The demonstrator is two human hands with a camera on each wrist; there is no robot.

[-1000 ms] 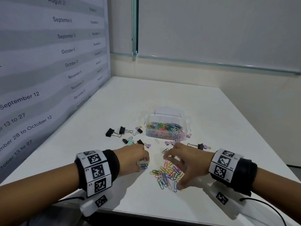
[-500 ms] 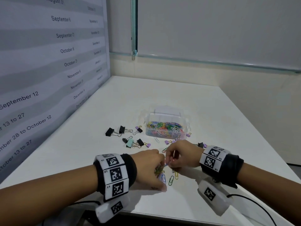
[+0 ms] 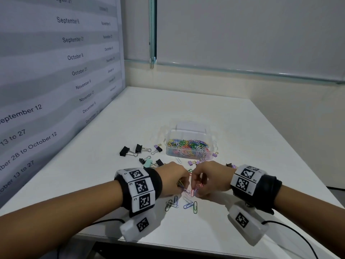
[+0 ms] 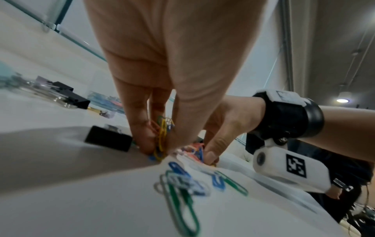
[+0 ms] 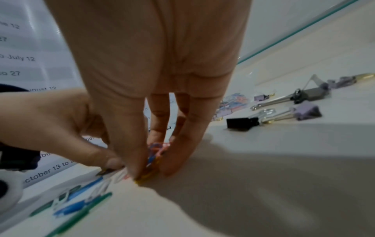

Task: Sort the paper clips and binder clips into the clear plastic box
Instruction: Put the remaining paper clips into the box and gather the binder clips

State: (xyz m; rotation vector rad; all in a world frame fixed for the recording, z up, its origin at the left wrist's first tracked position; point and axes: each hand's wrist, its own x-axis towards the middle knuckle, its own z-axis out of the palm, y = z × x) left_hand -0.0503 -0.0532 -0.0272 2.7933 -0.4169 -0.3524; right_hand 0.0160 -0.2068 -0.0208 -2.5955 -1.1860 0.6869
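Observation:
The clear plastic box (image 3: 212, 144) stands at mid-table, holding a heap of coloured paper clips (image 3: 188, 144). My left hand (image 3: 182, 183) pinches a bunch of paper clips (image 4: 161, 136) between thumb and fingers, low over the table. Close beside it, my right hand (image 3: 197, 186) pinches another bunch of clips (image 5: 154, 157) against the tabletop. A few loose paper clips (image 3: 183, 203) lie just in front of both hands. Black, purple and mint binder clips (image 3: 141, 152) are scattered left of the box, and more (image 3: 194, 162) lie before it.
A wall poster (image 3: 56, 71) printed with dates runs along the table's left side. The white table (image 3: 186, 109) ends at a near edge just under my wrists. Cables (image 3: 291, 232) trail from the wrist cameras over that edge.
Both hands came together over the clip pile and gathered most of it into two pinched bunches. Only a few clips are left lying in front of them.

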